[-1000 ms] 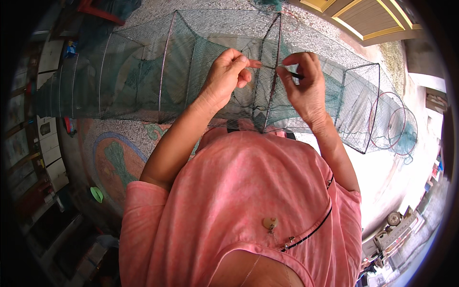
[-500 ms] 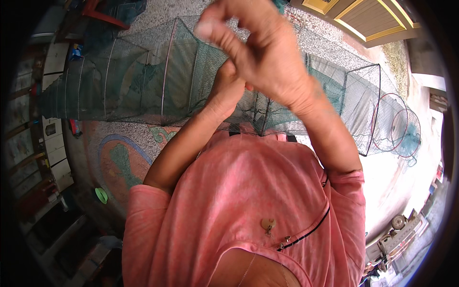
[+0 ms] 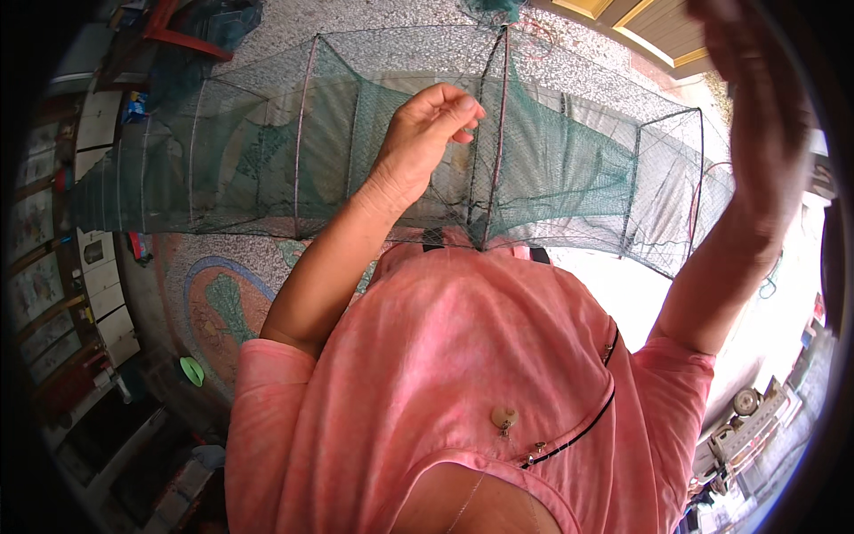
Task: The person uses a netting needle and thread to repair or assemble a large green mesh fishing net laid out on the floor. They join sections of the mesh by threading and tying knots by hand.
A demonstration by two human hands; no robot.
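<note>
Now the right hand (image 3: 761, 111) has been swung far out rightward, too blurred for its grip to be told; two-handed work seems interrupted. The left hand (image 3: 422, 142) is kept narrowly pinched over the green mesh net trap (image 3: 556, 182), which is stretched left-to-right before the pink shirt (image 3: 463, 356), its narrower-looking end pointed left.

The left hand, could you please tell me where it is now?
In the head view, the left hand is upper centre, over the green net, just left of a thin frame rod.
</note>
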